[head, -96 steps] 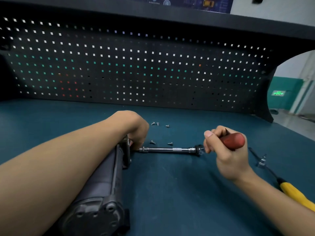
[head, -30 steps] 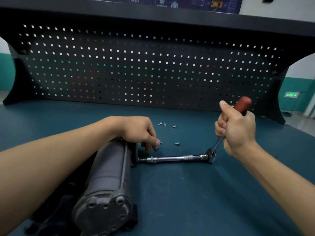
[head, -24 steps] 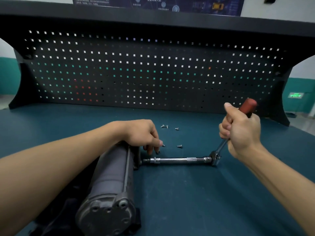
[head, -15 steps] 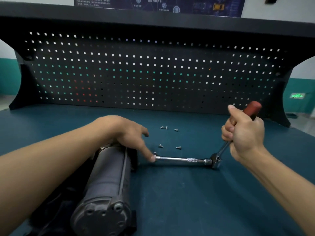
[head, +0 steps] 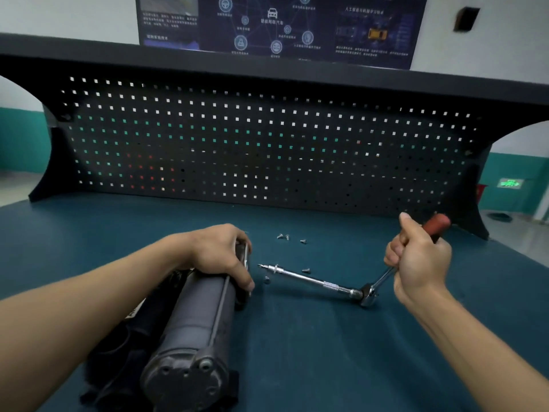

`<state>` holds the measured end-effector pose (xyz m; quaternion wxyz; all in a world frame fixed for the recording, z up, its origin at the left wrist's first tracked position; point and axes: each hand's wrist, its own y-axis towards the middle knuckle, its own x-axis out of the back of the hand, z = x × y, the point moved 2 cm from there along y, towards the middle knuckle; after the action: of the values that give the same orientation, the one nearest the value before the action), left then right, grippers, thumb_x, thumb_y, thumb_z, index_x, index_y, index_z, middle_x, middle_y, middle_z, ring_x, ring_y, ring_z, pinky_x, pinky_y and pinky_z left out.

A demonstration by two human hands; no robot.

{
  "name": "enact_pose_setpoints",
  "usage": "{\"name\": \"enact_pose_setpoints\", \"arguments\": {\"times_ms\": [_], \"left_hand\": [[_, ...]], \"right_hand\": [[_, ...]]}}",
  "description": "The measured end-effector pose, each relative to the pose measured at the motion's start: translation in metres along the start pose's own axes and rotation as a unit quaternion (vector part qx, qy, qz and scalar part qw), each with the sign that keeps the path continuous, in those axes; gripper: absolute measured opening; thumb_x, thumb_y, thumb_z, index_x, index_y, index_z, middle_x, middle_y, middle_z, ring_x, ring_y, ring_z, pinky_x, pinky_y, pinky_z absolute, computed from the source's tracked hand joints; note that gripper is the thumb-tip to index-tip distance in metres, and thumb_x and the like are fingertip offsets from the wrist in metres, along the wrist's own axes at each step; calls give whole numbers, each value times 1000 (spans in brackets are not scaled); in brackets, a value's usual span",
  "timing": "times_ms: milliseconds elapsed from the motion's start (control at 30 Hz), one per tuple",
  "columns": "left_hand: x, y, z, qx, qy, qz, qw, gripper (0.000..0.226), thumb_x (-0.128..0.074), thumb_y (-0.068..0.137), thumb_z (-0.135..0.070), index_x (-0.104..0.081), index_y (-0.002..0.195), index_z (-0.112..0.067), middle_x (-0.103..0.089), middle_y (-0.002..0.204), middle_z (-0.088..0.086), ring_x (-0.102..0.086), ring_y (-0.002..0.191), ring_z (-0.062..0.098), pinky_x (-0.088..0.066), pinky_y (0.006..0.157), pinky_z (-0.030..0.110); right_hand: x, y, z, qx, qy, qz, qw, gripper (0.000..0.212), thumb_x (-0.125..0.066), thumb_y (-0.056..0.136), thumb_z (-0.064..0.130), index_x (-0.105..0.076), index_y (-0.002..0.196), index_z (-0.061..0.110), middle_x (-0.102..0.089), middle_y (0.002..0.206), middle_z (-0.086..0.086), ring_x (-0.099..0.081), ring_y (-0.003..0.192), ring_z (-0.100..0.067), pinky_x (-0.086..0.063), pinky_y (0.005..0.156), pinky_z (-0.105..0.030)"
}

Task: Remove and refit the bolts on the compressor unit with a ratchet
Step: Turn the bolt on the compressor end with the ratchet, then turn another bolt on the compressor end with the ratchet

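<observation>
- Dark teal matting covers the bench (head: 297,352), with a black pegboard (head: 267,144) rising behind it and a printed poster (head: 276,25) on the wall above.
- I see the compressor unit (head: 190,319) lying on its side at the near left of the bench, its long grey cylinder running away from me, one end cap facing the camera and the far end plate pointing towards the middle of the bench.
- My left hand (head: 219,257) is clamped over the far end of the cylinder, fingers curled down its right side; I judge this is to keep the round body from rolling while the tool is worked.
- My right hand (head: 419,260) is closed in a fist around the red handle of the ratchet (head: 368,292), handle raised and angled up to the right, head resting on the mat.
- A long extension bar (head: 309,279) runs from the ratchet head leftwards towards the end plate, but its tip sits just clear of the unit, not engaged.
- One small bolt (head: 266,280) lies on the mat just below that tip, so I take it as freshly out.
- More loose bolts (head: 283,237) lie apart further back, kept away from the working line.
- I judge removal is well along; refitting is not yet begun.
</observation>
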<state>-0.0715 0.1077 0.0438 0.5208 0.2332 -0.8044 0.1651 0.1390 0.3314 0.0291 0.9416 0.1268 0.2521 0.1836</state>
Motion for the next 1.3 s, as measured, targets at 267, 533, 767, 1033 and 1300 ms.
{"name": "enact_pose_setpoints", "arguments": {"times_ms": [267, 533, 767, 1033, 1300], "left_hand": [[16, -13, -2, -68, -121, -38, 990, 79, -93, 44, -45, -68, 117, -24, -76, 99, -10, -71, 92, 6, -57, 90, 30], [43, -39, 43, -105, -405, -134, 898, 76, -92, 44, -35, -70, 116, -21, -77, 104, 2, -73, 94, 15, -55, 74, 22], [34, -52, 88, -88, -610, -189, 764, 66, -81, 62, -10, -63, 126, -8, -71, 104, 10, -72, 78, 14, -59, 70, 23], [12, -55, 74, -99, -662, -175, 722, 58, -70, 69, -16, -62, 126, -9, -73, 103, 10, -71, 85, 21, -60, 76, 29], [-25, -56, 33, -96, -695, -194, 685, 53, -68, 70, -19, -64, 123, -15, -72, 106, 8, -69, 86, 18, -59, 77, 24]], "right_hand": [[14, -1, -3, 74, -5, -12, 997, 48, -56, 101, 25, -42, 56, 20, -41, 44, 5, -42, 45, -14, -40, 53, -30], [30, -10, -24, 137, -178, 108, 968, 55, -44, 96, 46, -65, 72, 2, -69, 75, -1, -60, 74, -5, -48, 76, -13], [19, -10, -34, 116, -216, 92, 965, 53, -46, 91, 56, -66, 78, 9, -70, 76, -6, -55, 52, -5, -47, 55, -18], [18, -3, -43, 53, -175, 30, 983, 34, -59, 100, 35, -65, 79, 9, -76, 76, -5, -67, 49, -20, -47, 41, -20], [18, -13, -30, -133, 10, -37, 990, 25, -57, 96, 33, -61, 78, 15, -69, 87, -7, -56, 60, -19, -38, 59, -26]]}}
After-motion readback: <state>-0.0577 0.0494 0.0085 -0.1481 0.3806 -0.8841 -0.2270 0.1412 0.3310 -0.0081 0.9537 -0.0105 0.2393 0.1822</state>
